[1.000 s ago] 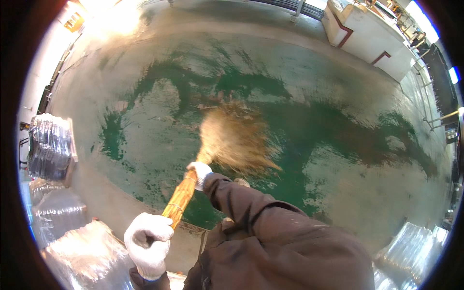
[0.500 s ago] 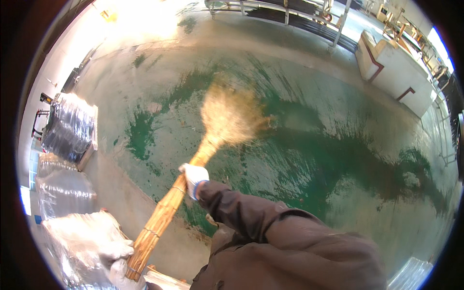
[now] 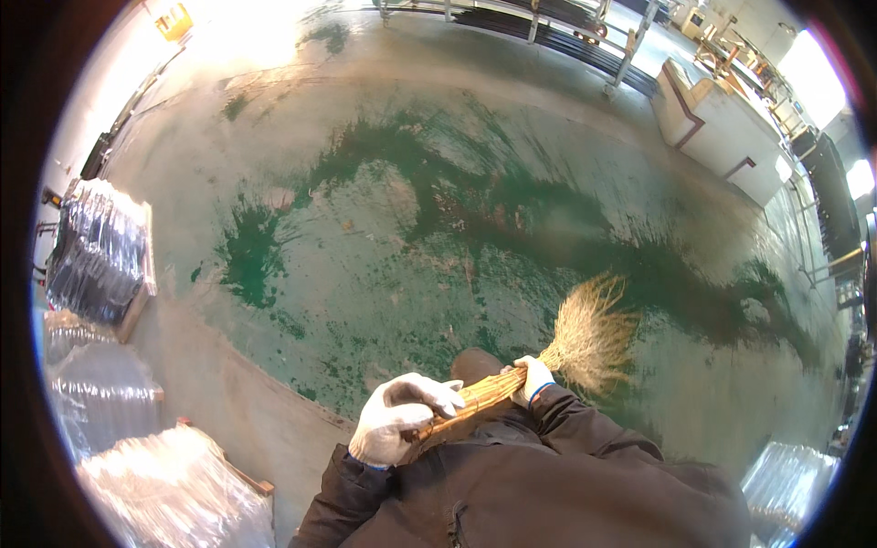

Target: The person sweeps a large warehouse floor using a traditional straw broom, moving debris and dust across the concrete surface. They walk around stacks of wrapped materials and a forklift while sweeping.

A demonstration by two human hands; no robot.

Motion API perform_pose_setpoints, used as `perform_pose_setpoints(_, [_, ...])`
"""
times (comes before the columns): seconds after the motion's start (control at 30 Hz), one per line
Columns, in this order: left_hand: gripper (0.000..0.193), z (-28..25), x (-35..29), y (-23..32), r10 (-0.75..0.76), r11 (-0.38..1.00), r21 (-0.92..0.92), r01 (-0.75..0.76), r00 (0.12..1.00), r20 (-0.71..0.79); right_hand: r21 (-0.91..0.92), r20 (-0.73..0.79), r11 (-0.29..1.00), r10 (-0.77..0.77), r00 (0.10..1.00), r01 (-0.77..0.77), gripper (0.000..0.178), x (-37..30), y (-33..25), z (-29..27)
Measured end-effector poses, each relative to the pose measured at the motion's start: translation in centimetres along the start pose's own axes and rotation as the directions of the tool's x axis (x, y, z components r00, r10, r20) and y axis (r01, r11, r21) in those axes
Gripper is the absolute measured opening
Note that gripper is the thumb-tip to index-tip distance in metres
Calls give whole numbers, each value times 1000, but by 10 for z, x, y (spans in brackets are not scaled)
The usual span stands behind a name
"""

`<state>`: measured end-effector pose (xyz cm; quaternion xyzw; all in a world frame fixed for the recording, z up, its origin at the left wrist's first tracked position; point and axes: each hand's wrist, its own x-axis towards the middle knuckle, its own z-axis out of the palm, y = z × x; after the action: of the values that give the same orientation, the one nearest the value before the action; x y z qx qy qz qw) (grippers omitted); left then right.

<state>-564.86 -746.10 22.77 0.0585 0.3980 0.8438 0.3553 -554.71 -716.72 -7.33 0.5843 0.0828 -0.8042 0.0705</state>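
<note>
A straw broom (image 3: 489, 391) lies slantwise across the front of my body, its fanned bristles up and to the right. My right hand (image 3: 534, 379), in a white glove with a blue cuff edge, is closed round it just below the bristles. At the handle's butt end, my left hand (image 3: 406, 420), gloved in white too, curls its fingers about the broom; its palm side is partly hidden. Past the bristles spreads the green floor (image 3: 365, 265), streaked with dark wet patches and pale dusty areas.
Plastic-wrapped stacks on pallets (image 3: 100, 256) line the left side, one wrapped pile (image 3: 178, 493) close at lower left. Another wrapped bundle (image 3: 790, 484) is at lower right. A white box-like unit (image 3: 726, 137) stands far right, beside a metal rack (image 3: 548, 32) with dark long stock.
The broom has swung from the floor ahead to the right and in close to my body. My left hand has come from the lower left toward the middle, and both hands still hold it.
</note>
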Motion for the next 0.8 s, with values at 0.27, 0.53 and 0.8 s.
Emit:
perform_pose_setpoints(0.27, [15,-60,41,119,-2,878,470,85,985,-174,-150,278,958,279,919,-245,36,44,110,172])
perform_pose_setpoints(0.53, [14,-95,74,272,582,449,889,-90,785,-215,-245,531,953,285,798,-177,20,92,240,558])
perform_pose_setpoints(0.8, [12,-137,55,379,717,-82,912,-403,612,335,-398,865,430,-118,487,810,18,47,302,764])
